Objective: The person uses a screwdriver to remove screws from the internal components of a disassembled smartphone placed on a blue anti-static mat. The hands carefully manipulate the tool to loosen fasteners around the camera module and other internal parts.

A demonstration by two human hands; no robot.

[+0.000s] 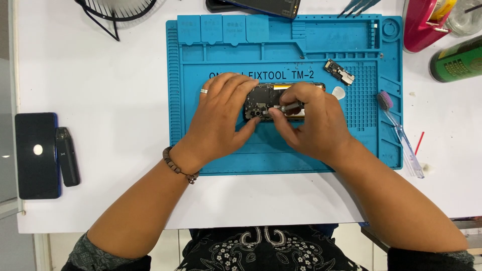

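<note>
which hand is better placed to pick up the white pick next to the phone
Right. The right hand lies just beside the white pick on the mat, though it holds a screwdriver. The left hand steadies the phone on the far side.

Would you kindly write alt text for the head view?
Two bare hands work on an opened phone on a blue repair mat: the left hand steadies it, the right hand holds a small screwdriver.

A dark phone point(36, 155) lies beside a clear-handled toothbrush point(400, 131).

A dark phone screen point(37, 154) lies far left; a green-labelled can point(456, 60) lies top right.
</note>
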